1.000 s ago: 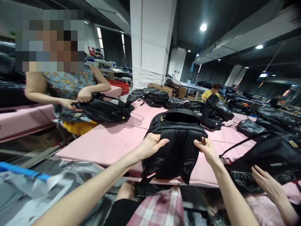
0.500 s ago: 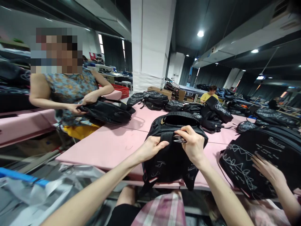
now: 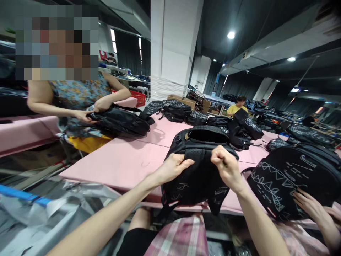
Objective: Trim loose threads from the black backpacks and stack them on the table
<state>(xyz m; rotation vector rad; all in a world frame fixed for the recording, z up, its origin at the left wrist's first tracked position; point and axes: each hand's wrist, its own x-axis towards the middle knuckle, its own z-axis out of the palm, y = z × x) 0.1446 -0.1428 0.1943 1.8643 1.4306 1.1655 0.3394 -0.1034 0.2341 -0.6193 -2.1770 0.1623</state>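
Observation:
A black backpack [image 3: 197, 177] stands upright at the near edge of the pink table [image 3: 128, 160], its top open and its back panel facing me. My left hand [image 3: 174, 167] grips the top of that panel, thumb over the edge. My right hand [image 3: 226, 165] is a closed fist pressed on the panel's upper right; whatever is inside the fist is hidden.
At left a person holds a black bag [image 3: 119, 122] on the table. To the right another person's hand [image 3: 311, 208] rests on a backpack with white drawings [image 3: 290, 177]. More backpacks [image 3: 239, 128] pile up behind. A white pillar [image 3: 173, 49] stands beyond, and plastic sheeting [image 3: 53, 213] lies low left.
My right hand went from the backpack's right side to the panel's top, showed a small metal tool half a second ago, and is now a fist. The drawn backpack at right was stood up.

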